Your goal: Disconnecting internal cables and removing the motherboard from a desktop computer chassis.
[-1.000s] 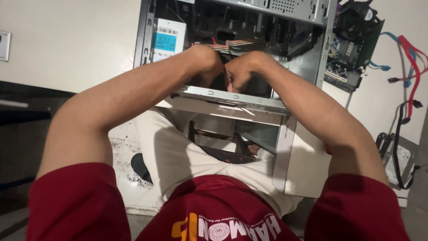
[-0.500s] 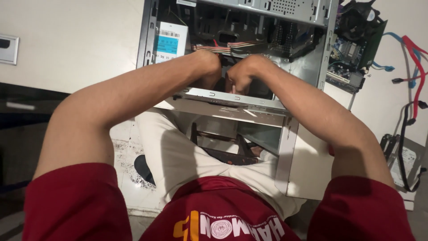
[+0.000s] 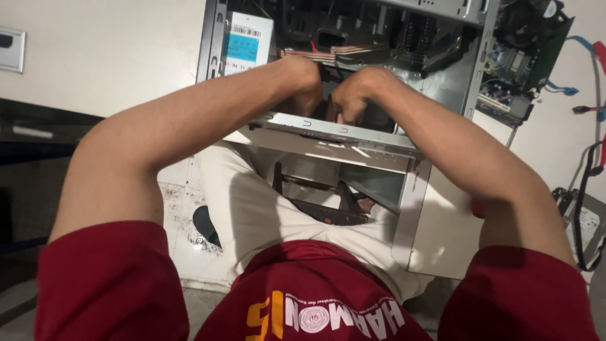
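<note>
At the far left, a pale wall plate [image 3: 11,49] is seen on the wall. The left hand [image 3: 302,85] is curled inside the open computer case [image 3: 353,136], close against the right hand [image 3: 353,95]; what is pinched cannot be told. The grey sheet-metal case is laid across the lap, probably for easier reach. A green circuit board [image 3: 527,53] and coloured cables [image 3: 590,69] are placed at the right.

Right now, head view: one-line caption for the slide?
Both hands, left hand and right hand, reach together into an open computer case, circuit board lying beside.
</note>
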